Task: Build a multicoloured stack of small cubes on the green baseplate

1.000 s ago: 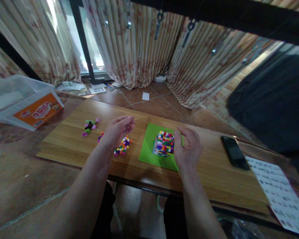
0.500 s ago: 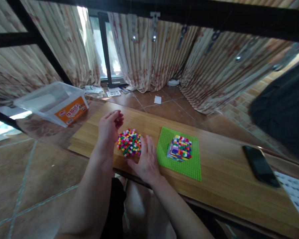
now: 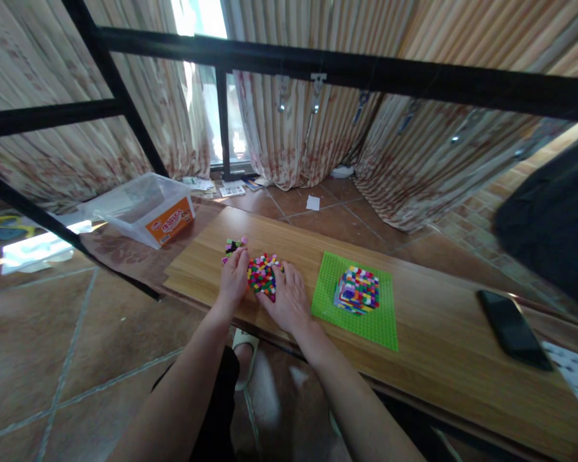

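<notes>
Since the left hand point(image 3: 232, 277) partly covers the small brick cluster point(image 3: 233, 246), can't tell what its curled fingers hold, if anything. Right hand point(image 3: 291, 296) loosely spread, thumb apart, at the right edge of the multicolour brick pile point(image 3: 262, 273), part hidden. Brick block point(image 3: 359, 290) on green baseplate point(image 3: 325, 303), wooden tabletop point(image 3: 433, 327). Printed sheet point(image 3: 575, 372) cut off at frame right, unreadable. Striped curtains point(image 3: 293, 128) behind.
</notes>
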Action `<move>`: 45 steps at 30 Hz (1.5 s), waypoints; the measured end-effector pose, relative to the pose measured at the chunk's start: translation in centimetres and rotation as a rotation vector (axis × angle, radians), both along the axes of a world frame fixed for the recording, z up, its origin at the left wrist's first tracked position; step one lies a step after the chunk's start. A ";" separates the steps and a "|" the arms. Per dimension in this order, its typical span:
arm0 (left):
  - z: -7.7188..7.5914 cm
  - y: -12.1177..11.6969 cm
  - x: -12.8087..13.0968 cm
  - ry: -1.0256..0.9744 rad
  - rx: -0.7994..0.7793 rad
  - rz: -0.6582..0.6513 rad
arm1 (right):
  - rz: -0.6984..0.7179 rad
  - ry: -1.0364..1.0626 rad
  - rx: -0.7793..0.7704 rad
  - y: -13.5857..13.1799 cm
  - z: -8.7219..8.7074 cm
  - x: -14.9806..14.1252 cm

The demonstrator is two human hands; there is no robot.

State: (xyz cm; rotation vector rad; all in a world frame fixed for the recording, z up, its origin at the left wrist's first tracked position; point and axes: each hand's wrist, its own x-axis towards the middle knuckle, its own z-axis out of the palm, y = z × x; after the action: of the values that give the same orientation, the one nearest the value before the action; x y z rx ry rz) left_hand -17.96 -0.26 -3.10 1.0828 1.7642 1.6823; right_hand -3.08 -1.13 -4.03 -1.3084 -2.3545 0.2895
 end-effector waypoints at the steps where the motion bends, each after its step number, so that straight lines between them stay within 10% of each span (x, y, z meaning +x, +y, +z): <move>1: -0.2 -0.3 0.4 0.006 0.003 -0.016 | 0.001 0.000 0.012 0.1 0.0 0.0; 45: -0.4 -0.3 6.3 0.029 0.058 -0.002 | -0.068 -0.331 -0.032 0.7 2.5 -0.7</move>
State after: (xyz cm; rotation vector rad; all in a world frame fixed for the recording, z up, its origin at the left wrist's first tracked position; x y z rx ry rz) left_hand -11.69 -0.58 -3.45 1.1385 1.7413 1.7349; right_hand -3.81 -0.42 -1.57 -1.5494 -2.5744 0.0946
